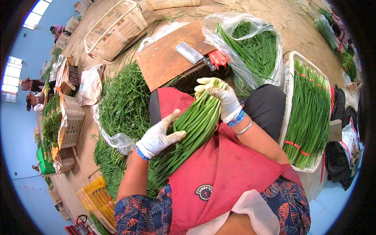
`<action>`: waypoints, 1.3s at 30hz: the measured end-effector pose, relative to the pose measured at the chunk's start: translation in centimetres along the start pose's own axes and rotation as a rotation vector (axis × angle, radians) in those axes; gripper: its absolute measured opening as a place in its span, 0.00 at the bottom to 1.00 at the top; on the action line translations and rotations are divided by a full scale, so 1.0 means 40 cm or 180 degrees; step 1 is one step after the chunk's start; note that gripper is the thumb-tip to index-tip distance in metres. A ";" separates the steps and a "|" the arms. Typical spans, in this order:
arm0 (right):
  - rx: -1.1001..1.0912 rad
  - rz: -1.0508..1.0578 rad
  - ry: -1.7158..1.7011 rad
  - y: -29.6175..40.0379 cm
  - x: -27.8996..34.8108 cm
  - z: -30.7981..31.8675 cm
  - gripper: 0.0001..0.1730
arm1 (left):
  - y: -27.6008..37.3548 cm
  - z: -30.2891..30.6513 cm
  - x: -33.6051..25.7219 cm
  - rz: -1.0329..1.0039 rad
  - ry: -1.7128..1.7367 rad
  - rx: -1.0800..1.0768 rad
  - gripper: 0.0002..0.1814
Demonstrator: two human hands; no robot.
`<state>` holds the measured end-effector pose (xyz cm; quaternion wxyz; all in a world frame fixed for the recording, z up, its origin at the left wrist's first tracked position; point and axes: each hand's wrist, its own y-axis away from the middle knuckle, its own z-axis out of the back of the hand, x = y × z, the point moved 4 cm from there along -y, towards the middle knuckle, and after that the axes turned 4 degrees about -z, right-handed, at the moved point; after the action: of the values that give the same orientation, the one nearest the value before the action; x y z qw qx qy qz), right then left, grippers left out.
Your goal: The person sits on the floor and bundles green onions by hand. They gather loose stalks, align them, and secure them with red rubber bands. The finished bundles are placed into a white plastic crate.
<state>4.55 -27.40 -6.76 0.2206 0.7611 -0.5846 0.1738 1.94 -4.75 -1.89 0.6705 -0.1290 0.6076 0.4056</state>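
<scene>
My right hand [224, 98], in a whitish glove, grips a bunch of long green garlic chives [198, 116] near its pale stem ends, above my lap. My left hand [161, 133], gloved too, lies against the leafy side of the bunch with thumb and fingers apart. The leaves trail down to the left over my red apron [217, 176]. Beyond my hands, a cleaver [189, 53] with a black handle lies on a brown board [167, 58]. Red ties [218, 58] lie beside its handle, at the board's right edge.
Loose greens [124, 100] are heaped at the left. A clear plastic bag [279, 44] of greens stands ahead right. At the right, a white crate [289, 97] holds tied bunches. An empty-looking plastic crate [117, 32] stands ahead left, a yellow crate [94, 195] lower left. A person [35, 102] is farther left.
</scene>
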 end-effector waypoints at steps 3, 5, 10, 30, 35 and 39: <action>-0.0353 0.0177 0.0034 0.002 0.016 -0.004 0.17 | -0.021 0.040 -0.051 -0.0220 -0.0226 -0.0457 0.57; -0.0633 0.0433 0.0198 0.003 0.018 -0.015 0.17 | -0.039 0.002 -0.145 -0.0684 -0.1016 -0.0448 0.63; -0.1181 0.0717 0.0018 -0.007 0.035 0.010 0.16 | -0.099 -0.133 -0.121 -0.0933 -0.2073 -0.0717 0.69; -0.0538 0.0179 -0.0026 0.074 -0.030 0.082 0.25 | -0.013 -0.090 0.024 0.0902 0.2966 0.1537 0.45; -0.0525 0.0289 0.0865 0.076 0.006 0.137 0.28 | -0.012 -0.139 0.061 0.0734 0.3723 0.0942 0.46; -0.0314 -0.0132 0.1023 0.014 0.080 0.150 0.35 | -0.007 -0.131 0.021 0.0591 0.3776 0.0762 0.42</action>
<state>4.86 -33.38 -10.06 0.3519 0.7237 -0.5338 0.2598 -1.65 -8.11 -3.97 0.1896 -0.2031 0.9274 0.2503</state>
